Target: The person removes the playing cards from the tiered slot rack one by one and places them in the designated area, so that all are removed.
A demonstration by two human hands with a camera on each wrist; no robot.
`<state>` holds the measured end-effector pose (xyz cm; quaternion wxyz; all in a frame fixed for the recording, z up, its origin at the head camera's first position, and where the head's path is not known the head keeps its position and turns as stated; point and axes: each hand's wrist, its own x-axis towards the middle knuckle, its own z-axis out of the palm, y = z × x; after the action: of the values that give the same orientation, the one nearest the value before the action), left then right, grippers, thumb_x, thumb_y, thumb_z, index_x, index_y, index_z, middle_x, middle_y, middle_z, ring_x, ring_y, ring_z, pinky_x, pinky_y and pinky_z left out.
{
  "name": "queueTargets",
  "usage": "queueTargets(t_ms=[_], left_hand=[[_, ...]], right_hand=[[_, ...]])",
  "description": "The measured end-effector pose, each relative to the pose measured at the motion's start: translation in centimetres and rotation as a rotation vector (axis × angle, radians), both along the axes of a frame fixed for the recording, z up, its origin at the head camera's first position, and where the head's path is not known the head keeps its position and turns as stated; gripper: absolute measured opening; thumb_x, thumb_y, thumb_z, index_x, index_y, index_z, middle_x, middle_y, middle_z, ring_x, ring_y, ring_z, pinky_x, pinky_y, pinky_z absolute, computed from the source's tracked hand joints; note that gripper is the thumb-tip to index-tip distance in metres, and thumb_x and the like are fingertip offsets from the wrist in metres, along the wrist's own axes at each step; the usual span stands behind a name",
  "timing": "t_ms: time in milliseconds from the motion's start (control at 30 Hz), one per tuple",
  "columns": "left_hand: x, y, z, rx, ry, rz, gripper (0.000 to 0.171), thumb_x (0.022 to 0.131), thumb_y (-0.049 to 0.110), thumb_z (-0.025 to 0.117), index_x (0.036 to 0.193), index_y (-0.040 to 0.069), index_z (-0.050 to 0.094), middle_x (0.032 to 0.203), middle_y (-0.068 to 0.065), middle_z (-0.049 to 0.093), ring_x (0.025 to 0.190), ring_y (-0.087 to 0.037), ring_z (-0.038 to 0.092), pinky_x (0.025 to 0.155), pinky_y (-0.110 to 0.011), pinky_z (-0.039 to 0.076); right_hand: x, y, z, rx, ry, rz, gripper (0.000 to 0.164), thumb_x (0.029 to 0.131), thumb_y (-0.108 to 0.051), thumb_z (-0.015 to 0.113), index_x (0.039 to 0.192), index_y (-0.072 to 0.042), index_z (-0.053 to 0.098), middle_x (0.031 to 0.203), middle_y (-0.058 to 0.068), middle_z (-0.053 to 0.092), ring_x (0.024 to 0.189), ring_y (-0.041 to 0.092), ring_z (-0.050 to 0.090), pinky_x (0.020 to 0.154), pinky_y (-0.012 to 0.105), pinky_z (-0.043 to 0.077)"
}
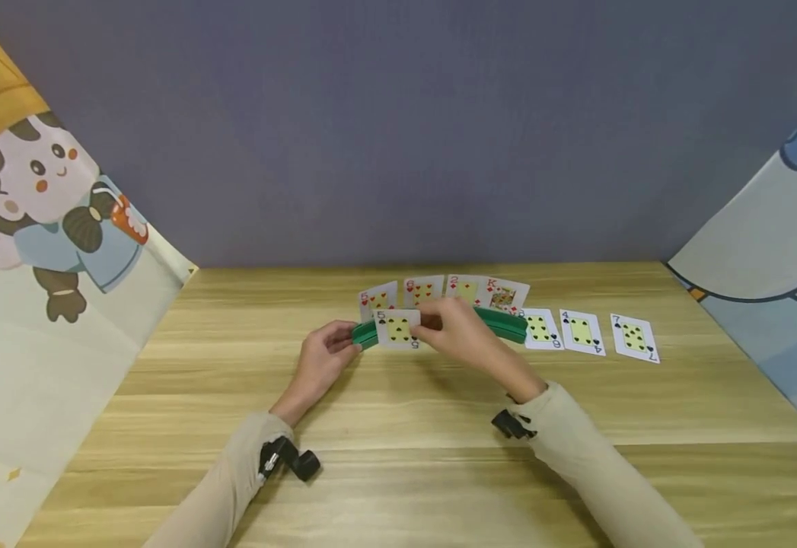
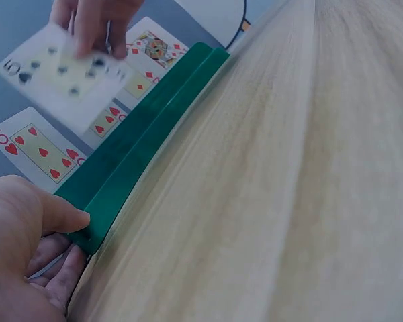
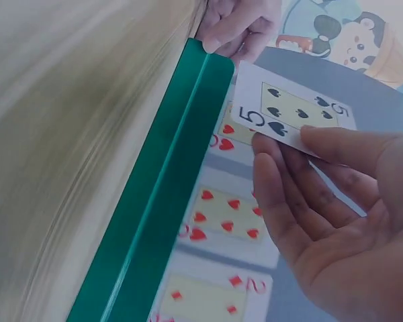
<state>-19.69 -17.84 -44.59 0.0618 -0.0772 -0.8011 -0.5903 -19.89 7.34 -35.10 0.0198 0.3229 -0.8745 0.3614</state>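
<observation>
In the head view, my left hand grips the left end of a curved green card holder, its thumb on the front face. My right hand pinches a five of spades between thumb and fingers, held face up in front of the holder. Standing in the holder, from left to right, are a five of hearts, a six of hearts, a two of diamonds and a king of diamonds. The held card and right hand hide the holder's middle in the head view.
To the right of the holder, three spade cards lie face up on the wooden table: one beside the holder's end, a four and a seven. A dark wall rises behind; cartoon-printed panels flank both sides.
</observation>
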Motion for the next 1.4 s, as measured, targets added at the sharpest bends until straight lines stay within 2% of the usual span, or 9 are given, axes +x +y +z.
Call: queueTargets(t_ms=[200, 367, 633, 767, 833, 967, 1100, 1233, 1400], left_hand=[[0.2, -0.1, -0.2, -0.003, -0.031, -0.005, 0.036, 0.087, -0.009, 0.068, 0.122, -0.009, 0.061, 0.121, -0.029, 0.063, 0.112, -0.04, 0.063, 0.096, -0.03, 0.056], [0.1, -0.1, -0.1, -0.006, -0.012, 0.0, 0.034, 0.087, -0.008, 0.069, 0.121, -0.007, 0.063, 0.119, -0.026, 0.064, 0.11, -0.037, 0.065, 0.093, -0.025, 0.057], [0.2, -0.1, -0.3, 0.0, 0.005, -0.016, 0.034, 0.086, -0.006, 0.07, 0.12, -0.004, 0.065, 0.117, -0.024, 0.065, 0.108, -0.035, 0.065, 0.092, -0.025, 0.057], [0.2, -0.1, -0.2, -0.008, 0.001, -0.011, 0.035, 0.086, -0.007, 0.07, 0.12, -0.005, 0.064, 0.117, -0.024, 0.065, 0.108, -0.035, 0.066, 0.091, -0.024, 0.057], [0.3, 0.0, 0.3, -0.014, -0.011, -0.011, 0.035, 0.086, -0.008, 0.069, 0.121, -0.007, 0.063, 0.118, -0.026, 0.065, 0.108, -0.037, 0.065, 0.092, -0.024, 0.057], [0.2, 0.0, 0.3, -0.015, -0.028, -0.009, 0.037, 0.087, -0.008, 0.068, 0.123, -0.008, 0.061, 0.122, -0.028, 0.063, 0.111, -0.039, 0.064, 0.093, -0.024, 0.056], [-0.2, -0.1, -0.1, -0.008, -0.009, -0.008, 0.037, 0.088, -0.005, 0.069, 0.125, -0.006, 0.061, 0.124, -0.026, 0.062, 0.112, -0.037, 0.063, 0.094, -0.023, 0.056], [-0.2, -0.2, 0.0, -0.015, 0.008, -0.004, 0.036, 0.087, -0.005, 0.07, 0.122, -0.004, 0.063, 0.121, -0.024, 0.064, 0.11, -0.035, 0.065, 0.092, -0.023, 0.057], [-0.2, -0.2, 0.0, -0.03, 0.009, -0.007, 0.035, 0.086, -0.006, 0.071, 0.12, -0.005, 0.064, 0.118, -0.025, 0.065, 0.108, -0.036, 0.066, 0.091, -0.024, 0.057]], right_hand=[[1.6, 2.9, 0.5, -0.006, 0.064, -0.035, 0.015, 0.091, -0.008, 0.072, 0.078, -0.01, 0.064, 0.076, 0.0, 0.069, 0.065, 0.007, 0.06, 0.06, 0.024, 0.056], [2.7, 5.6, 1.1, -0.012, 0.04, -0.122, 0.012, 0.092, -0.01, 0.072, 0.081, -0.011, 0.065, 0.078, -0.002, 0.069, 0.071, 0.009, 0.062, 0.064, 0.026, 0.058], [3.8, 10.0, 2.2, -0.004, 0.087, -0.245, 0.007, 0.092, -0.013, 0.073, 0.088, -0.009, 0.069, 0.084, 0.001, 0.072, 0.077, 0.014, 0.066, 0.07, 0.034, 0.06], [4.2, 11.8, 3.4, 0.024, 0.115, -0.315, 0.008, 0.093, -0.018, 0.072, 0.092, -0.01, 0.072, 0.086, 0.002, 0.073, 0.077, 0.016, 0.067, 0.067, 0.031, 0.059], [4.4, 12.7, 3.9, 0.024, 0.135, -0.35, 0.01, 0.093, -0.02, 0.072, 0.092, -0.01, 0.072, 0.085, 0.002, 0.073, 0.075, 0.017, 0.068, 0.063, 0.027, 0.058], [4.4, 14.0, 4.5, 0.013, 0.184, -0.384, 0.012, 0.093, -0.02, 0.072, 0.09, -0.009, 0.072, 0.084, 0.003, 0.073, 0.073, 0.018, 0.067, 0.06, 0.02, 0.055], [3.9, 15.0, 4.7, 0.01, 0.215, -0.406, 0.011, 0.092, -0.017, 0.074, 0.091, -0.006, 0.072, 0.084, 0.006, 0.073, 0.072, 0.018, 0.067, 0.059, 0.014, 0.053], [3.6, 16.1, 4.8, -0.012, 0.234, -0.435, 0.012, 0.091, -0.017, 0.074, 0.092, -0.005, 0.073, 0.085, 0.009, 0.073, 0.07, 0.01, 0.067, 0.059, 0.009, 0.05], [3.2, 17.8, 4.4, -0.073, 0.251, -0.456, 0.009, 0.091, -0.015, 0.074, 0.093, -0.007, 0.077, 0.083, 0.009, 0.073, 0.067, 0.0, 0.063, 0.059, 0.008, 0.049]])
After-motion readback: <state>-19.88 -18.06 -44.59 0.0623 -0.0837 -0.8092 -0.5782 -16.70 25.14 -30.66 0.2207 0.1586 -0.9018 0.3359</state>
